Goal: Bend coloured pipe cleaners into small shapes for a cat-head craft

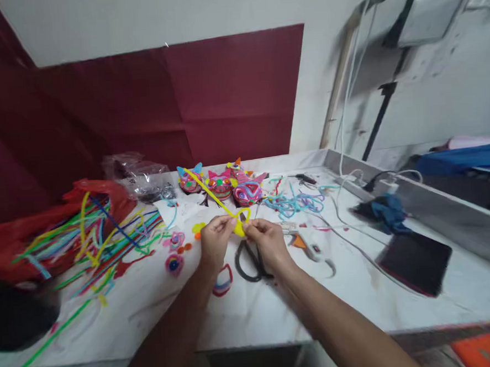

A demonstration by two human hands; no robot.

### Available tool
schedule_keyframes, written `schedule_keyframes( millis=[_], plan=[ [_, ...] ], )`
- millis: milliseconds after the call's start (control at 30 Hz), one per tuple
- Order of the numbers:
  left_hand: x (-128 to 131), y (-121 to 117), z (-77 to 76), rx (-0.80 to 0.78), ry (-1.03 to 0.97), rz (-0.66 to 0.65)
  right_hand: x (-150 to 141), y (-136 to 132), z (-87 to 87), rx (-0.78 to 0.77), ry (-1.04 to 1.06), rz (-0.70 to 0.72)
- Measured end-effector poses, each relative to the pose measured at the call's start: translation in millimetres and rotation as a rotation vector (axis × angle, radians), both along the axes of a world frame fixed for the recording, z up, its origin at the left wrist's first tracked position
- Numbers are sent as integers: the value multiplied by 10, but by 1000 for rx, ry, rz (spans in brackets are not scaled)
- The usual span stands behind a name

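Note:
A yellow pipe cleaner [212,193] is held up between both hands above the middle of the table. One long straight end points up and to the left; near the fingers it is bent into a loop and a denser yellow patch. My left hand [215,238] pinches it from the left. From the right, my right hand [267,242] pinches the looped part. Black-handled scissors [249,269] lie beneath my right hand, their blades partly hidden. A small red, white and blue fuzzy ring [223,281] rests below my left wrist.
Colourful pipe-cleaner animal faces [220,185] stand at the back. Many loose pipe cleaners [102,231] spill from a red bag [121,192] at left. A glue gun [311,250] with a cord, blue curled strands [290,203] and a black tablet-like slab [416,261] lie right.

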State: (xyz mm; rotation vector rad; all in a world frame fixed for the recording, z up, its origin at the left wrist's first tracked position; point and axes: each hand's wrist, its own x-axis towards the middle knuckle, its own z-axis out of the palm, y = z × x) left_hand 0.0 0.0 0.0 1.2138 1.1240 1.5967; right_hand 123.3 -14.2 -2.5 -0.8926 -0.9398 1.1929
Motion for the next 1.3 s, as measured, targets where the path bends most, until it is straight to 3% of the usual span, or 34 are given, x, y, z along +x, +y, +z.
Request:
schedule_keyframes(
  millis=[333,800,933,1100,1200,1300],
  plan=[
    [-11,39,8,-18,-152,-205,43,-12,32,-131,107,32],
    [0,32,-13,133,171,63,41,-4,10,-178,143,36],
    [-12,5,-34,275,404,160,37,-4,-5,-180,155,45],
    [-80,20,-78,692,831,357,36,-8,-8,-212,192,46],
    [-117,29,-98,875,1007,353,39,-7,-6,-229,203,47],
    [-123,25,-102,870,1031,327,48,0,-7,-233,209,44]
  ],
)
